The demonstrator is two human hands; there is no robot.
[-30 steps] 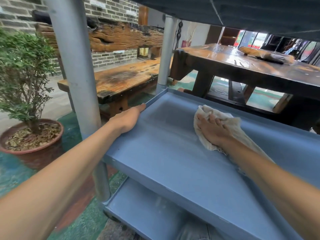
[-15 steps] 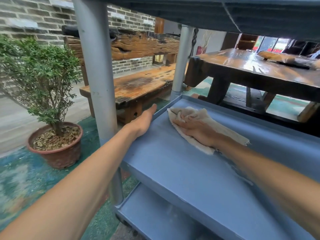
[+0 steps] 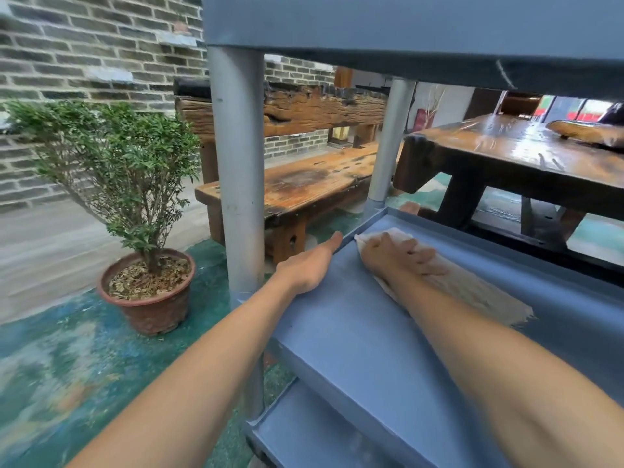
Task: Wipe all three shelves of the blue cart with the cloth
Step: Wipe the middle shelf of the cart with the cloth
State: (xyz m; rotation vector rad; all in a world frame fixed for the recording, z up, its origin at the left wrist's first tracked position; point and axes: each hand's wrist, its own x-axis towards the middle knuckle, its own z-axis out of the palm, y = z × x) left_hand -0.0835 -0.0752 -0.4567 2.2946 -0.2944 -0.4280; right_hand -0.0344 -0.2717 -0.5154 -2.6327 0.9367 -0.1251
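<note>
Flat on the left rim of the cart's middle shelf (image 3: 337, 332), the left hand (image 3: 309, 270) lies with straight fingers along the edge, bracing and gripping nothing. Just right of it, the right hand (image 3: 396, 255) presses the cloth (image 3: 472, 292) down onto the shelf with fingers spread and only slightly bent; it pins the fabric under the palm and does not bunch it. The cloth sits at the far left corner of that shelf, its leading edge close against the raised rim, the rest trailing back to the right beneath the forearm with a frayed end. It looks thin, pale and limp, so it should be light and will likely fold or drag unless pressure stays broad; the palm over its front part seems the sensible place to hold it, with the tail free to follow. The shelf is smooth blue plastic with a low lip, probably slick enough for easy sliding. Above hangs the underside of the top shelf (image 3: 405, 25), and the bottom shelf (image 3: 304, 430) shows below, both carried on grey posts (image 3: 236, 163). Beyond the cart, from the left, stand a brick wall (image 3: 84, 45), a potted shrub (image 3: 135, 204) on green flooring, a worn wooden bench (image 3: 304, 184), and a dark polished table (image 3: 523, 157).
</note>
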